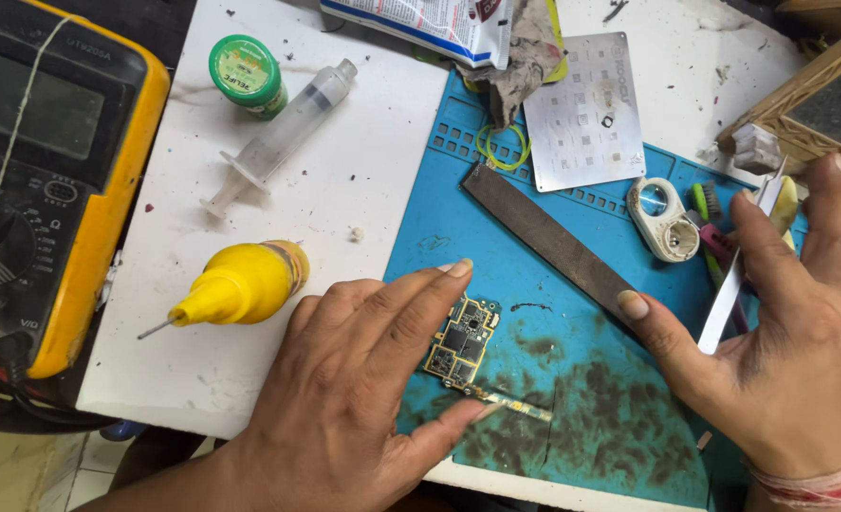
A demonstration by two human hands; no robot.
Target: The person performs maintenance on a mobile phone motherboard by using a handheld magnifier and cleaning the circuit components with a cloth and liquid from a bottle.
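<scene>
While the small circuit board (460,343) lies on the blue work mat (582,379), the left hand (363,398) pins it between forefinger and thumb, fingers otherwise spread, and the right hand (800,332) pinches metal tweezers (738,275) above the mat; the step appears to be steadying the board for fine work, so the next move likely calls for a precise approach with the tips. A flat file (548,242) lies between the hands; the board's lower edge is partly hidden, and the tweezer tips are hard to make out
</scene>
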